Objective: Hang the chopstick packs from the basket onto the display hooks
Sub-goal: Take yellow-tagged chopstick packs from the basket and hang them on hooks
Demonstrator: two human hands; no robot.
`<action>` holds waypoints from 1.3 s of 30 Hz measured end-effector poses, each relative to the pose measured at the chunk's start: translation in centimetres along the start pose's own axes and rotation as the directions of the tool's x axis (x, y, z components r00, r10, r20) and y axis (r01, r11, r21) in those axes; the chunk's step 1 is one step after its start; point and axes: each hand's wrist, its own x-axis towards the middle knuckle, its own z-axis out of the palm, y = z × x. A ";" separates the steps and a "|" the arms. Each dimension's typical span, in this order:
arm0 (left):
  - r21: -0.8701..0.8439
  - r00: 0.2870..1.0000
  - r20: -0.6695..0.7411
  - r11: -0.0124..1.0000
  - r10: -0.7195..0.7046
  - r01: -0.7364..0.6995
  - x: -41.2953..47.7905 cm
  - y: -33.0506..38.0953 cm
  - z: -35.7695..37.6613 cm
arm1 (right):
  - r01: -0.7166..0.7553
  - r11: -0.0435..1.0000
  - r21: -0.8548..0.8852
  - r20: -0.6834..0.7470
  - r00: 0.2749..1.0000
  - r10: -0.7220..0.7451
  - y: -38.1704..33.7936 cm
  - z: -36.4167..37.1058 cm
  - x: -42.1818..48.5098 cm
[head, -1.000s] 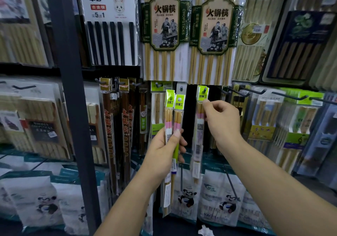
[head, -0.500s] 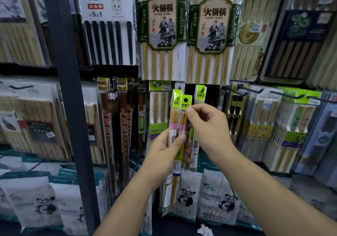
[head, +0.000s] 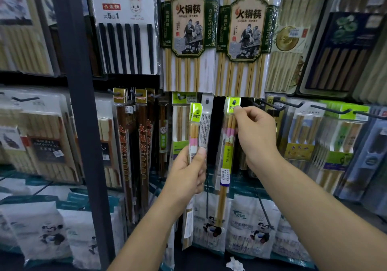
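Left grip [head: 186,178] clasps one chopstick pack [head: 195,128] | right grip [head: 256,136] pinches second pack [head: 226,155] at hook [head: 234,101]

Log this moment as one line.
left hand: holds pink-banded pack | right hand: pinches second pack near its green header, held up at hook | hung: cannot tell

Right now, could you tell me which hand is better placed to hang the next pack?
Right hand: it pinches a chopstick pack by its green header, level with the hooks. The left hand grips another pack lower, mid-length.
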 end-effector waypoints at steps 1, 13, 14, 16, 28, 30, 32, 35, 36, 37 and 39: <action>-0.013 1.000 0.002 1.000 -0.006 0.006 0.0 0.1 0.0 | 0.007 1.000 -0.009 0.000 1.000 -0.007 0.0 0.1 0.1; -0.024 0.998 -0.043 0.999 0.038 -0.039 -0.2 0.2 0.1 | -0.016 0.991 -0.132 -0.049 0.999 0.009 1.8 -0.4 0.8; -0.015 0.998 -0.041 0.999 0.050 -0.051 -0.2 0.3 0.2 | -0.013 0.990 -0.142 -0.065 0.998 0.003 1.8 -0.5 0.7; -0.008 0.997 -0.037 0.997 0.071 -0.071 -0.2 0.3 0.2 | -0.004 0.989 -0.146 -0.088 0.996 -0.009 1.9 -0.7 0.2; -0.064 0.995 0.031 0.994 0.096 -0.094 -0.3 0.1 0.8 | 0.034 0.999 0.005 0.171 0.985 -0.034 0.0 0.3 -2.9; -0.073 0.993 0.056 0.992 0.102 -0.098 -0.2 0.0 0.7 | -0.015 1.000 0.027 0.178 0.984 0.010 -0.1 0.4 -2.8; -0.101 0.992 0.066 0.990 0.110 -0.103 -0.2 -0.1 0.7 | -0.035 0.998 0.055 0.183 0.983 0.024 -0.2 0.4 -2.7; -0.135 0.992 0.049 0.985 0.117 -0.109 -0.1 -0.3 0.7 | -0.020 0.998 0.060 0.147 0.989 0.011 -0.4 0.4 -2.4; -0.101 0.992 0.030 0.988 0.122 -0.119 0.0 -0.4 0.6 | -0.021 0.997 0.068 0.122 0.992 0.013 -0.4 0.3 -2.2; -0.041 0.991 -0.001 0.991 0.130 -0.130 0.1 -0.4 0.4 | -0.027 0.997 0.075 0.095 0.995 0.020 -0.5 0.2 -1.9; 0.061 0.988 -0.059 0.988 0.146 -0.142 0.3 -0.6 0.1 | -0.036 0.997 0.070 0.056 0.998 0.032 -0.5 0.0 -1.4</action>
